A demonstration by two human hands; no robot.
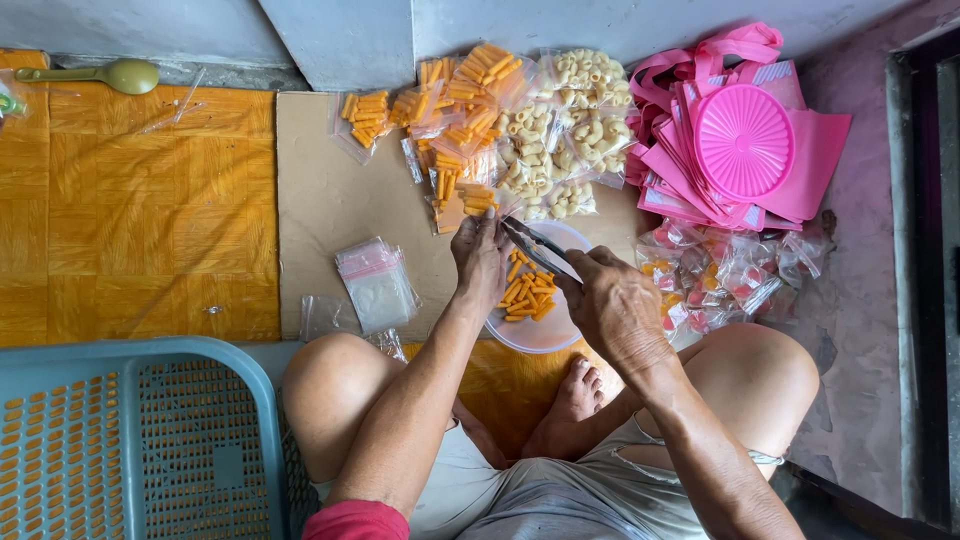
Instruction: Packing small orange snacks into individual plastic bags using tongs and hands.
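The small clear plastic bag (478, 200) is pinched at its lower edge by the fingertips of the left hand (478, 262). It holds orange tube-shaped snacks and lies flat just above the grip. The dark metal tool (540, 250), slim and long, is held in the right hand (612, 305); it angles up and left from that grip, its tip next to the left fingers, over the white bowl (545, 330) of orange snacks below both grips.

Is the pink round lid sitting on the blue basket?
No, the pink round lid rests on the stack of pink bags, far from the blue basket.
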